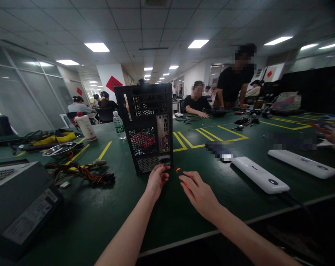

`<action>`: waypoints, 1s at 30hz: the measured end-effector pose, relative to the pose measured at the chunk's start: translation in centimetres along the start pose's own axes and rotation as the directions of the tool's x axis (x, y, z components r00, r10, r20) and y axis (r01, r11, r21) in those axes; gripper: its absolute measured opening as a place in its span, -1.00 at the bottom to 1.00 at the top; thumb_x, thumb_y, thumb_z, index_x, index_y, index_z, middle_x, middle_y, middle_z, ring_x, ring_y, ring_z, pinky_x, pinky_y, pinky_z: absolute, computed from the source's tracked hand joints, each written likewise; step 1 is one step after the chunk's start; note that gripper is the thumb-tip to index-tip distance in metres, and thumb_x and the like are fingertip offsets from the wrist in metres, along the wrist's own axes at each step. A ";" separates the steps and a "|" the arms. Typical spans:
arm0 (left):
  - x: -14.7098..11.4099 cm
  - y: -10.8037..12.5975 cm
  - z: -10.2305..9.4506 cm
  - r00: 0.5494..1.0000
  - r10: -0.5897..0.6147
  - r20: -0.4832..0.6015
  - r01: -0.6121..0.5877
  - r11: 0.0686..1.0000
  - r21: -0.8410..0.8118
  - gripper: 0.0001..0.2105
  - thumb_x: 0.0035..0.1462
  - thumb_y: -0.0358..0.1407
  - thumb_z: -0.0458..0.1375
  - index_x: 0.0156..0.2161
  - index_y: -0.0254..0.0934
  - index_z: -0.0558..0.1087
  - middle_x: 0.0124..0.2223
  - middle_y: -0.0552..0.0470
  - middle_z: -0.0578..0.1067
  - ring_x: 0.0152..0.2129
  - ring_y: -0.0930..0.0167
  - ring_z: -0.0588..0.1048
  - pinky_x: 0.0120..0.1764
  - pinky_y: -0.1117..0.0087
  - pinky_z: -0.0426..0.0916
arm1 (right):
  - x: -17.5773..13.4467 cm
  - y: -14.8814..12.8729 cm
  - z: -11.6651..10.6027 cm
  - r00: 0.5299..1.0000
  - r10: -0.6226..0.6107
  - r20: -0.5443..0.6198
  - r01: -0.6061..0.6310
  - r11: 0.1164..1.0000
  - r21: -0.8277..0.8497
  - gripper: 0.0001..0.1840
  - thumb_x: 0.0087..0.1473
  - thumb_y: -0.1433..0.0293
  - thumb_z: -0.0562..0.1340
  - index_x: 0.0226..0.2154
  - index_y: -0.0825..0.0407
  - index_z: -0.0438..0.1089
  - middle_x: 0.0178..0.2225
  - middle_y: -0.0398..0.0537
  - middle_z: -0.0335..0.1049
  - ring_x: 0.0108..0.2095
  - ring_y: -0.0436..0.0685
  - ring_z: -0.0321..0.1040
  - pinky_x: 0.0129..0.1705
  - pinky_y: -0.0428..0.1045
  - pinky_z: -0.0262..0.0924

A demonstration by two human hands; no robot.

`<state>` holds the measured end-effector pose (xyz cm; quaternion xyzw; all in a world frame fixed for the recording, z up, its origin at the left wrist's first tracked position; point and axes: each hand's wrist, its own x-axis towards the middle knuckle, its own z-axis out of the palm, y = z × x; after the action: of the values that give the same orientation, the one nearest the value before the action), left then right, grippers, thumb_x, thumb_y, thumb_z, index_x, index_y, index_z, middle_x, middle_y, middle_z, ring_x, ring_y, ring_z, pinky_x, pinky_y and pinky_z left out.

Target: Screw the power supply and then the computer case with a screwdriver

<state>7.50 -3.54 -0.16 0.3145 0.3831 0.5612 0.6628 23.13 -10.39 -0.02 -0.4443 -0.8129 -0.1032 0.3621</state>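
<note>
A black computer case (144, 129) stands upright on the green table, its rear panel with ports and mesh vents facing me. My left hand (157, 179) is at the lower right corner of the case, fingers curled inward. Whatever those fingers may hold is too small or hidden to make out. Just right of the case, my right hand (196, 190) grips a screwdriver (180, 173) by its orange and black handle. The tool's shaft cannot be made out. A small gap separates the two hands.
At left are a power supply (23, 207), bundled cables (92, 173) and a metal bowl (59, 149). A water bottle (119, 127) and a white tumbler (85, 127) stand behind. White power banks (259, 175) lie right. Other people sit and stand beyond; someone's hand shows at far right.
</note>
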 end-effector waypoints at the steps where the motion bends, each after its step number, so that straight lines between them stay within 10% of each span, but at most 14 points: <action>1: 0.1 0.0 0.0 1.000 0.001 0.000 -0.001 1.000 0.001 -0.84 0.00 -0.37 0.04 -0.25 -0.30 0.23 -0.34 -0.02 0.44 -0.69 0.61 0.31 -0.62 0.58 0.15 | 0.0 0.1 0.0 1.000 0.011 -0.013 -0.012 1.000 -0.026 -0.75 0.11 0.43 -0.02 -0.14 0.05 0.21 -0.20 0.07 0.19 -0.24 0.07 0.29 -0.31 -0.05 0.29; 30: 0.0 0.0 0.1 1.000 -0.005 -0.003 0.005 1.000 0.015 -0.82 -0.01 -0.35 0.06 -0.24 -0.31 0.24 -0.35 -0.01 0.43 -0.68 0.61 0.31 -0.63 0.59 0.16 | 0.1 0.1 0.0 0.991 -0.062 -0.115 0.055 0.996 -0.064 -0.73 0.09 0.50 -0.01 -0.16 0.09 0.27 -0.11 0.10 0.30 -0.14 0.11 0.30 -0.13 0.05 0.27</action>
<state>7.55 -3.54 -0.11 0.3176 0.3889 0.5572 0.6613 23.16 -10.31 -0.01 -0.4243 -0.7994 -0.1643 0.3924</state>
